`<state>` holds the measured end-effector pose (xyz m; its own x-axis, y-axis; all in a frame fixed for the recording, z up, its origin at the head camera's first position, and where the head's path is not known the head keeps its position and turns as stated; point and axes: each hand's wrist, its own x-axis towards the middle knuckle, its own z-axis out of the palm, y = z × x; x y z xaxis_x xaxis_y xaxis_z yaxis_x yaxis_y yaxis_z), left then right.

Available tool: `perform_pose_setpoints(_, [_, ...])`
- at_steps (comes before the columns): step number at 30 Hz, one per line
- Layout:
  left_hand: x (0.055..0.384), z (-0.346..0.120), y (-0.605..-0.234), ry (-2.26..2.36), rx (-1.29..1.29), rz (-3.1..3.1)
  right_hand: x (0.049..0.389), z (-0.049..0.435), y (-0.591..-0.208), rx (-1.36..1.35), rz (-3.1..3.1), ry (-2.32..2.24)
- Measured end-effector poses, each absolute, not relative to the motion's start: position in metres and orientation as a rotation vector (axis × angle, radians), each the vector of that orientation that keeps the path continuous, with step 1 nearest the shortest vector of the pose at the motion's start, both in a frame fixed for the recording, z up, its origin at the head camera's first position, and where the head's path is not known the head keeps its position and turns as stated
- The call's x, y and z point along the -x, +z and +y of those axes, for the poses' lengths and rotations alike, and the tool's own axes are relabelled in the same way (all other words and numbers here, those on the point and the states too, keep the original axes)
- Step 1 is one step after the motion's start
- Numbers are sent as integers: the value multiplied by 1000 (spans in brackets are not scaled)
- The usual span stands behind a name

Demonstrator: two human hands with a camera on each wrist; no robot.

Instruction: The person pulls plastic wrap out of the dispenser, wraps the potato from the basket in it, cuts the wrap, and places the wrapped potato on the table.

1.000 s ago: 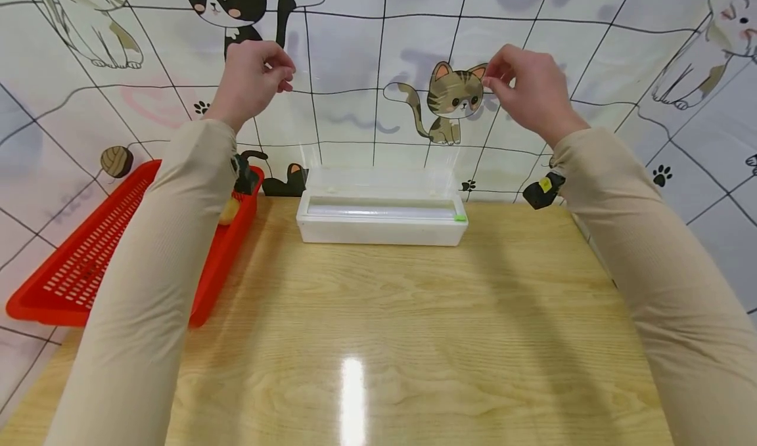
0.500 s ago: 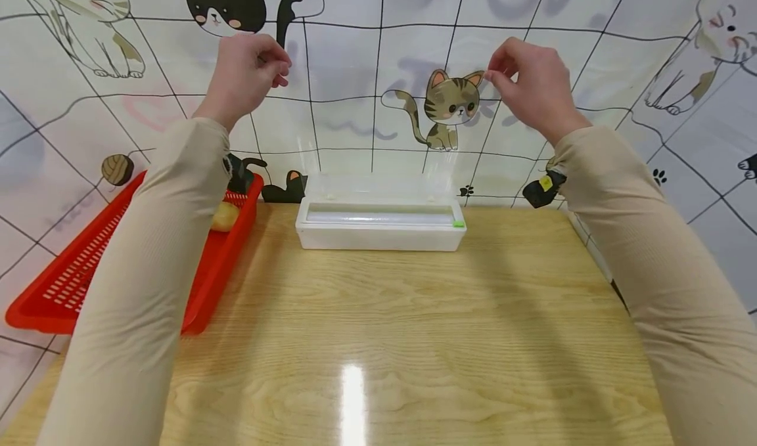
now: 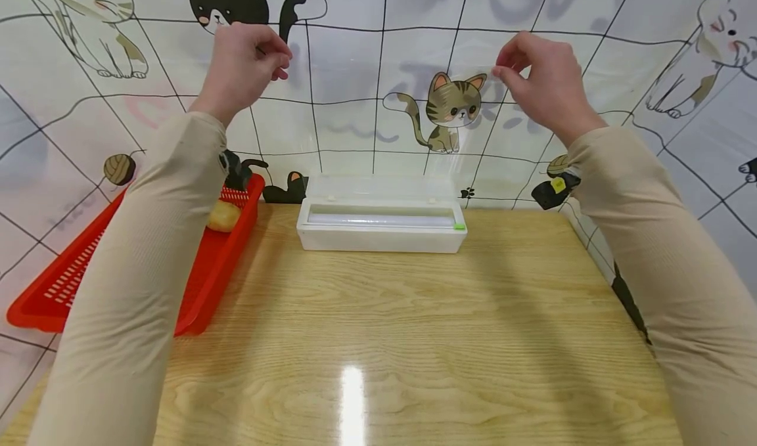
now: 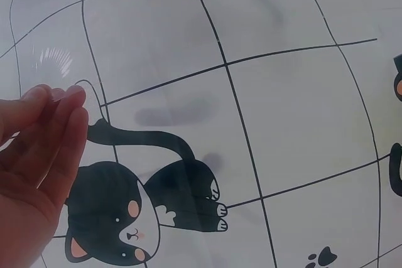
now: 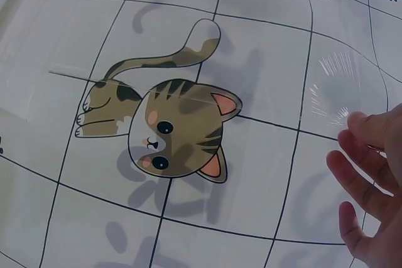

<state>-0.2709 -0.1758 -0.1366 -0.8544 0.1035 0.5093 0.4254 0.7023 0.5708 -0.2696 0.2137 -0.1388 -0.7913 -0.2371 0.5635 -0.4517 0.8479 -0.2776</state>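
A clear sheet of cling film (image 5: 336,86) shows only by its glints and fine creases. My left hand (image 3: 245,68) pinches its left corner between thumb and fingers, and my right hand (image 3: 547,81) pinches the right corner. Both hands are raised, well apart, above a white cling film dispenser (image 3: 381,240) at the back of the table. The film seems to run down toward that dispenser; its lower part is too transparent to follow. Inside the dispenser lies the film roll (image 3: 381,220), under a raised clear lid (image 3: 381,187). A green tab (image 3: 458,226) sits at the dispenser's right end.
A red basket (image 3: 204,308) stands on the left, partly behind my left sleeve, with a yellowish rounded item (image 3: 223,217) in it. A cat-patterned sheet (image 3: 349,124) rises behind the wooden table (image 3: 378,314).
My hands have gone up slightly and spread a little wider, the right one shifting to the right. More of the yellowish item in the basket shows. The dispenser stays in place.
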Motion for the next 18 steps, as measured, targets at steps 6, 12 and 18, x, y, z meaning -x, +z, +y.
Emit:
perform_pose_setpoints(6, [269, -182, -138, -964, 439, -2451, 262, 212, -137, -542, -2478, 549])
perform_pose_setpoints(12, [255, -187, -135, -957, 469, -2459, 250, 217, -132, -611, -2468, 543])
perform_pose_setpoints(18, [235, -187, -136, -927, 571, -2477, 237, 229, -137, -662, -2482, 595])
